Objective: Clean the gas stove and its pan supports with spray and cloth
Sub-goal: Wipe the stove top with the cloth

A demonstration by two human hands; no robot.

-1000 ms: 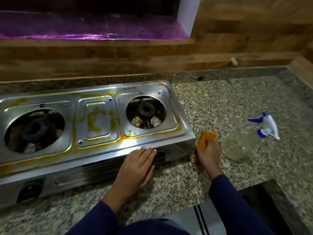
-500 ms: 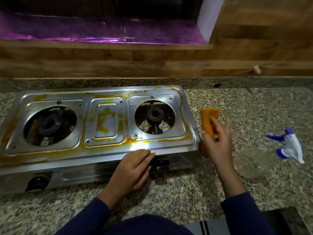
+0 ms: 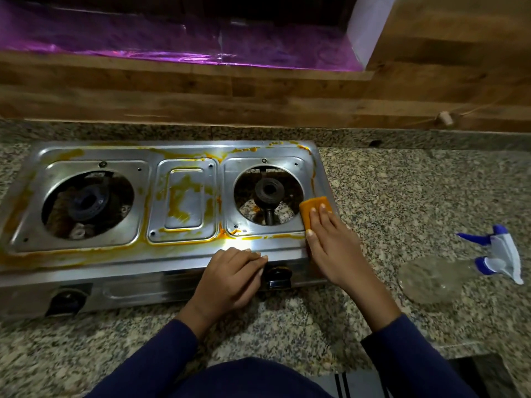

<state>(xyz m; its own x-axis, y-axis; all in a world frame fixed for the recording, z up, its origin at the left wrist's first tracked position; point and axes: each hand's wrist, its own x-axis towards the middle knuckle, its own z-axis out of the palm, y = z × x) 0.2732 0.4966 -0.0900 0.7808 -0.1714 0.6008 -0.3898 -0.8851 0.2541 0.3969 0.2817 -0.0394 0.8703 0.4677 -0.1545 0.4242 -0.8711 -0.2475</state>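
A two-burner steel gas stove (image 3: 184, 156) sits on the granite counter, streaked with orange-yellow grime. No pan supports are on it; both burner wells are bare. My right hand (image 3: 333, 248) presses an orange cloth (image 3: 311, 206) flat on the stove's right edge, beside the right burner (image 3: 268, 191). My left hand (image 3: 232, 275) rests palm down on the stove's front edge, above a black knob (image 3: 277, 274). A clear spray bottle (image 3: 436, 275) with a blue and white trigger head lies on its side on the counter to the right.
The granite counter (image 3: 402, 196) extends right of the stove and ends at a front edge near my body. A wooden wall panel (image 3: 258, 93) runs behind, with a purple-lined ledge (image 3: 143, 38) above it. A second knob (image 3: 67, 300) sits at the stove's front left.
My right hand lifted the cloth from the counter beside the stove's front right corner and brought it onto the stove's right edge. My left hand stayed on the front edge.
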